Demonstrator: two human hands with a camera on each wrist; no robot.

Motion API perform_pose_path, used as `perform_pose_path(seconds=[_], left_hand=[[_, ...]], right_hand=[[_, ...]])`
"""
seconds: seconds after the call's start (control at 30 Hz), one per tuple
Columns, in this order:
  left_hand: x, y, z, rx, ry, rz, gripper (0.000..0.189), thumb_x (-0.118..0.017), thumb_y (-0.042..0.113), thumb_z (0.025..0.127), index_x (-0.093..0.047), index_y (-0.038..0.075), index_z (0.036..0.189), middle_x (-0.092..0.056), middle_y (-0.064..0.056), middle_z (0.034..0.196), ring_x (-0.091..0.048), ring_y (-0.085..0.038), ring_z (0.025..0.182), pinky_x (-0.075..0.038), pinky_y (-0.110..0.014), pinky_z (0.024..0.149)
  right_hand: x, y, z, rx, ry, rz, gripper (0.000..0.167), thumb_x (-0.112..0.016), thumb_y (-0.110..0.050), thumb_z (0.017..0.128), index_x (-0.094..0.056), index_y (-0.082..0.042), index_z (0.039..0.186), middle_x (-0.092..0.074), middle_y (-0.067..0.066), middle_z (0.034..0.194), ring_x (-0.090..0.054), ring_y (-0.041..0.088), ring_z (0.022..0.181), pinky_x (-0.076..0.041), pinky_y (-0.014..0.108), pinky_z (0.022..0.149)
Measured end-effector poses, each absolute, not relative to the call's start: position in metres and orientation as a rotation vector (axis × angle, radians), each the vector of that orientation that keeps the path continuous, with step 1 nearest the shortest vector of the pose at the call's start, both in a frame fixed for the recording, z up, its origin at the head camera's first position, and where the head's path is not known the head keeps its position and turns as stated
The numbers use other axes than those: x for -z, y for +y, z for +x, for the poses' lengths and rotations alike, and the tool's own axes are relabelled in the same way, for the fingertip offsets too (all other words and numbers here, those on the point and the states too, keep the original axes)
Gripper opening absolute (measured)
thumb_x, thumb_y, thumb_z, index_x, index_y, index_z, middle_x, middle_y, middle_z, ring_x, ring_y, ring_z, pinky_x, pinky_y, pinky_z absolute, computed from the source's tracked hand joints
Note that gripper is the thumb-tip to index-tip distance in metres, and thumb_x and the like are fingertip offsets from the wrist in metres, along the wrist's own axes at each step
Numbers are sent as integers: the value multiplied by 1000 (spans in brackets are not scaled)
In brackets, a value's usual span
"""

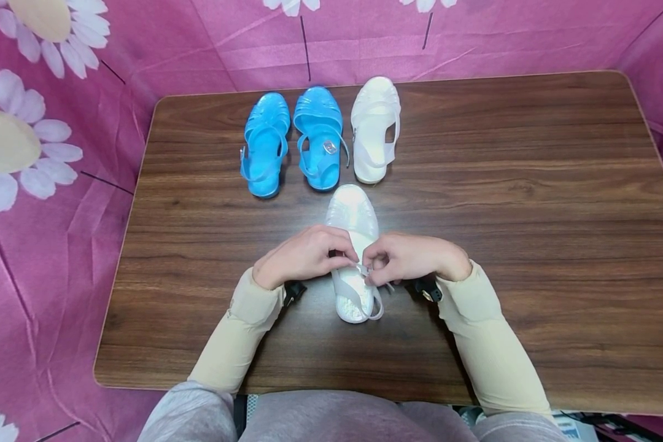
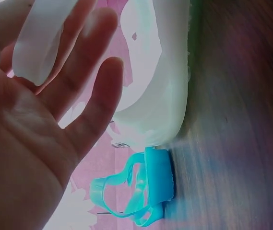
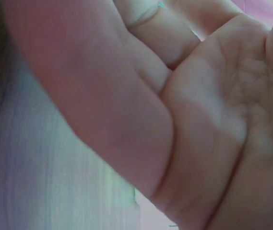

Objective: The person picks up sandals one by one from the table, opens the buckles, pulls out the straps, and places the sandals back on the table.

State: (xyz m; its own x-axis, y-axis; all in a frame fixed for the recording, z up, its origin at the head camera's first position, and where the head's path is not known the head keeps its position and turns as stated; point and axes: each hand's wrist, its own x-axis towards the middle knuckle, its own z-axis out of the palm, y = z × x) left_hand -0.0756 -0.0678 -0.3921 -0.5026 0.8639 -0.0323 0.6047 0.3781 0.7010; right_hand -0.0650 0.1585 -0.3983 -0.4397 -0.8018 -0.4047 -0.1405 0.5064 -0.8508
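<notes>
A white jelly sandal lies on the table under both hands, its toe pointing away from me. My left hand comes in from the left and pinches the sandal's ankle strap between thumb and fingertips. In the left wrist view the pale strap crosses that hand's thumb side, and the other fingers are loosely spread. From the right, my right hand pinches the strap's buckle end, fingertips close to the left ones. Curled fingers fill the right wrist view and hide the strap there.
Beyond the hands, a blue sandal, a second blue sandal with a round sticker, and another white sandal stand in a row. They sit near the back edge of the brown wooden table. Pink flowered cloth hangs behind.
</notes>
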Motion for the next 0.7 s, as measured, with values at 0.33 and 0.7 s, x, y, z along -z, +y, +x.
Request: perform_pose_path(seconds=[0.33,0.7], left_hand=[[393,-69,-76,-868,2251,1333,9,-63,18,93,-70,15,88,-65,8,87,-58,-3,81,-49,-24,79],[390,-70,-78,-898,2116,1326,11,-64,15,93,-65,15,82,-59,9,76,-51,-2,73,-45,-20,72]], right_hand=[[398,160,-65,953,1913,-755,8,-64,-11,77,-57,-13,74,-48,-8,58,-48,5,53,-40,21,51],[398,158,-64,980,1859,-700,8,-66,-11,75,-58,-11,74,-52,-7,54,-50,7,51,-42,21,52]])
